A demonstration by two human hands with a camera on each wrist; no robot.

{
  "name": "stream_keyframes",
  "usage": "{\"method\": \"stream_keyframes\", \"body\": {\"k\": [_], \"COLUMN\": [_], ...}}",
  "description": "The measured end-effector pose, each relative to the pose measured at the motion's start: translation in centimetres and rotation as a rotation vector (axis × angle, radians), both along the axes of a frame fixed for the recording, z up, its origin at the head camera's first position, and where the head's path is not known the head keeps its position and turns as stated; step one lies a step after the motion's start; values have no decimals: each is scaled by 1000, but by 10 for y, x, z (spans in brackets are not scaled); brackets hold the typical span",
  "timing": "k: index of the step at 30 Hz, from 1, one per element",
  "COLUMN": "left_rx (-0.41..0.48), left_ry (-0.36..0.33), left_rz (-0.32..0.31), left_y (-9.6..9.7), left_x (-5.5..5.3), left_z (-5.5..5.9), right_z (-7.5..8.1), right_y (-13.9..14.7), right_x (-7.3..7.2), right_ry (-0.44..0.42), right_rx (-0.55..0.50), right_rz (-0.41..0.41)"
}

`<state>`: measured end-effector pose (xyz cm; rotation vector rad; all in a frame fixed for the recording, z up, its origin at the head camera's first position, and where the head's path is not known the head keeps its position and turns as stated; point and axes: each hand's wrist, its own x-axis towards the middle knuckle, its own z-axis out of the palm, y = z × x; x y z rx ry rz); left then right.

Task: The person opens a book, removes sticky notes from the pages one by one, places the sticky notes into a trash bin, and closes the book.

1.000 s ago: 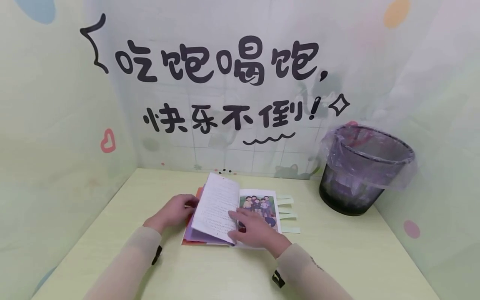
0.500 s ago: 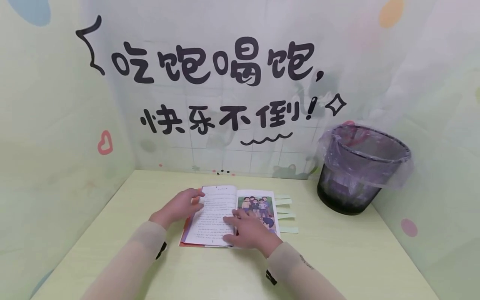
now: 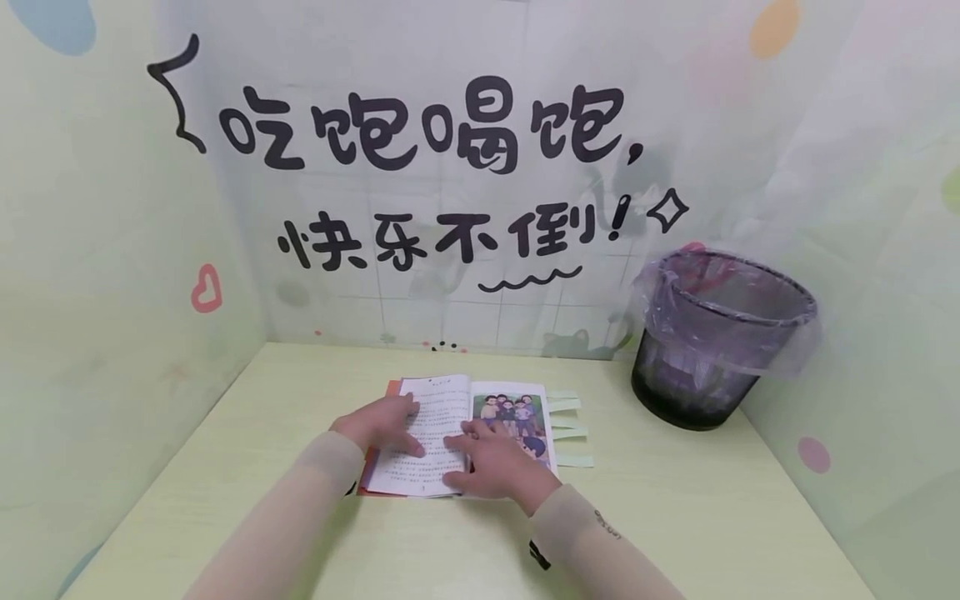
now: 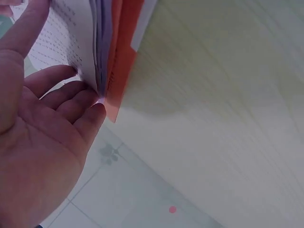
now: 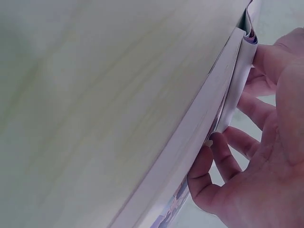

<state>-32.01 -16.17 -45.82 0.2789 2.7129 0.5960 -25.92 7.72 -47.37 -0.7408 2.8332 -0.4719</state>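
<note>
Open book (image 3: 507, 407), left hand (image 3: 383, 422) spread on left page (image 3: 433, 410); right hand (image 3: 499, 463) spread across fold (image 3: 471, 398)

I read the book's pages (image 3: 442, 408) as matt paper, the cover (image 4: 124, 66) as smooth card. Tabs (image 3: 572, 432): paper, matt. Tabletop (image 3: 675, 517): smooth wood grain, low sheen. Bin (image 3: 678, 402): mesh-like, metal or plastic, I cannot tell from here; liner (image 3: 663, 304): thin, glossy, crinkled plastic. Sleeves (image 3: 292, 508): matt cloth.

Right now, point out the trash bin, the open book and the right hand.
Trash bin (image 3: 692, 392): head view, dark lower side wall, below the plastic liner.
Open book (image 3: 446, 407): head view, printed left page.
Right hand (image 3: 501, 467): head view, back of the hand.
</note>
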Motion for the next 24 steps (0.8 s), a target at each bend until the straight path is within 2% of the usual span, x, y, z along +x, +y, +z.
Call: {"method": "stream_keyframes", "body": {"k": [5,11,16,18,21,24], "left_rx": [-13,-9,-37,-44,-44,-47], "left_ry": [5,3,-18,-20,-17,-8], "left_rz": [-8,-39,-3,4,5,0], "left_y": [-6,-10,-2,-1,-1,-3], "left_x": [2,4,6,7,8,8], "left_z": [0,4,4,3,3,5], "right_z": [-1,-1,-1,-2,-2,-1], "right_y": [-1,1,8,14,25,38], "right_x": [1,0,-1,-2,-4,-8], "right_ry": [-11,-63,-86,-106,-80,-4], "right_rx": [-18,-53,-98,-154,-204,-170], "right_rz": [8,-4,-6,-23,-113,-309]}}
